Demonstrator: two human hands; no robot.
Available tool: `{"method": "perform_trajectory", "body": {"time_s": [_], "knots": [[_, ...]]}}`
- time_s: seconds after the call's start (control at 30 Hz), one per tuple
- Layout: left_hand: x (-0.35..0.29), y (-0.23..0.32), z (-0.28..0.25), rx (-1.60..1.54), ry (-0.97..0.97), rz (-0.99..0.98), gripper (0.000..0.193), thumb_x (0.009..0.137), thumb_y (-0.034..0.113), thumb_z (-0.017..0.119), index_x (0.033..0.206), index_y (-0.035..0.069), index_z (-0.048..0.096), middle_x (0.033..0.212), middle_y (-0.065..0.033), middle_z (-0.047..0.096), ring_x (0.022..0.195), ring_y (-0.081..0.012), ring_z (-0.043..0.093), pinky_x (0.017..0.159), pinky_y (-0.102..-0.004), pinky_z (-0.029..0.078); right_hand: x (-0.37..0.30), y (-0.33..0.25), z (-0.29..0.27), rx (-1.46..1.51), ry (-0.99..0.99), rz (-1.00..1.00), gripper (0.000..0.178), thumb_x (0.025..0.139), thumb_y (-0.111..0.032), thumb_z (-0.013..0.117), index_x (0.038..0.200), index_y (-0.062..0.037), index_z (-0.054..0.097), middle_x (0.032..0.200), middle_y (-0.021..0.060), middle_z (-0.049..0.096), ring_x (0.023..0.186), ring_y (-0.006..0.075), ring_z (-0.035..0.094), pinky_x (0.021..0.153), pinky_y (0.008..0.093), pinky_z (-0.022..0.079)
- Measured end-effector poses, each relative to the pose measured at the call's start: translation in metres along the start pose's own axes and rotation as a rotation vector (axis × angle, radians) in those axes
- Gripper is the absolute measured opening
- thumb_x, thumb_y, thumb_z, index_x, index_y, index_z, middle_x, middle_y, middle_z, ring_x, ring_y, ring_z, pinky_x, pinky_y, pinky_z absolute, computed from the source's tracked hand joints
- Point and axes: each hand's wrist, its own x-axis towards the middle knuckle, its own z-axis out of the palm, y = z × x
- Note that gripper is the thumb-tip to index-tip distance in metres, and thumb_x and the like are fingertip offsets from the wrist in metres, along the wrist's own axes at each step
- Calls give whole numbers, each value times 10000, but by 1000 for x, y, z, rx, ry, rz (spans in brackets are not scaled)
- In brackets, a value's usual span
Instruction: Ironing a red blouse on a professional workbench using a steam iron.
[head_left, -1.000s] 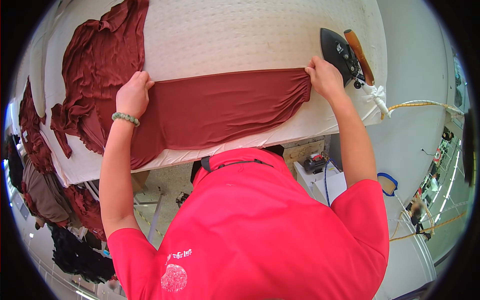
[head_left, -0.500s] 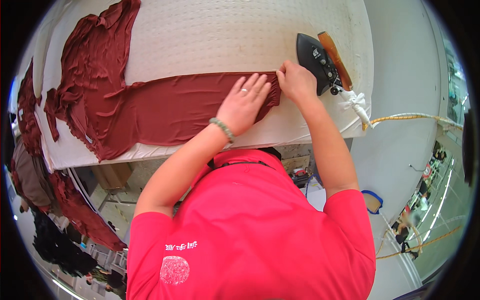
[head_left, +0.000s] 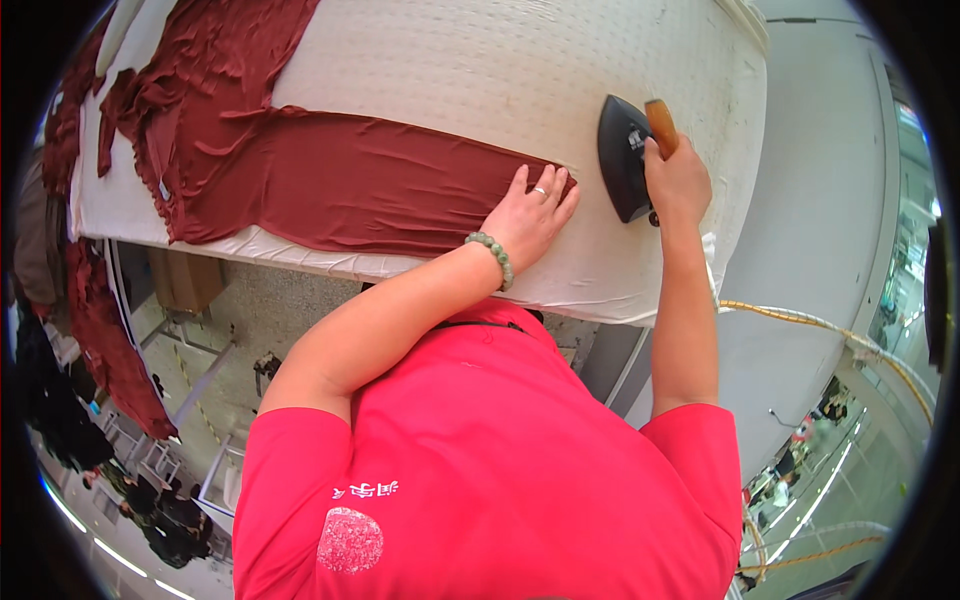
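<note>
Head view: right hand [head_left: 678,180] on iron [head_left: 624,158]

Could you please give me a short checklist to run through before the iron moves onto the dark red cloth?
1. Right hand grips the iron by its wooden handle: ok.
2. Left hand lies flat on the dark red cloth, pinning its end: ok.
3. Left fingertips sit close to the iron's edge, in its likely path: not ok.
4. Cloth near the hand looks mostly smooth; the far left part is bunched: not ok.
5. Iron heat: cannot tell.
6. White padded board bare around the iron: ok.
</note>
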Motion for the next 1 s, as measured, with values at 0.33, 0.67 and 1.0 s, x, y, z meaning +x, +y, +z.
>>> {"method": "perform_trajectory", "body": {"time_s": [0.33, 0.67, 1.0], "knots": [[3, 14, 5, 157, -35, -19, 535, 975, 231, 455, 1478, 46, 439, 1504, -235, 455, 1372, -334, 423, 1068, -502, 397, 28, -84, 3, 25, -76, -1165, 489, 789, -302, 735, 1252, -165, 660, 794, 126, 725, 739, 345, 703, 673, 458, 553], [-7, 1, 1, 48, 203, 50, 451, 958, 199, 466, 1379, 43, 515, 1389, -215, 551, 1243, -323, 538, 987, -466, 461, 31, -103, -13, -304, -326, -1334, 583, 765, -283, 742, 1292, -75, 604, 762, 139, 712, 709, 347, 693, 639, 448, 538], [-124, -274, -60, 6, 180, -422, 210, 926, 103, 579, 1132, 67, 600, 1016, -132, 631, 893, -330, 677, 725, -414, 562, 29, -73, -7, -289, -337, -1241, 581, 734, -215, 753, 1288, -112, 611, 782, 139, 703, 700, 351, 679, 633, 457, 527]]}}
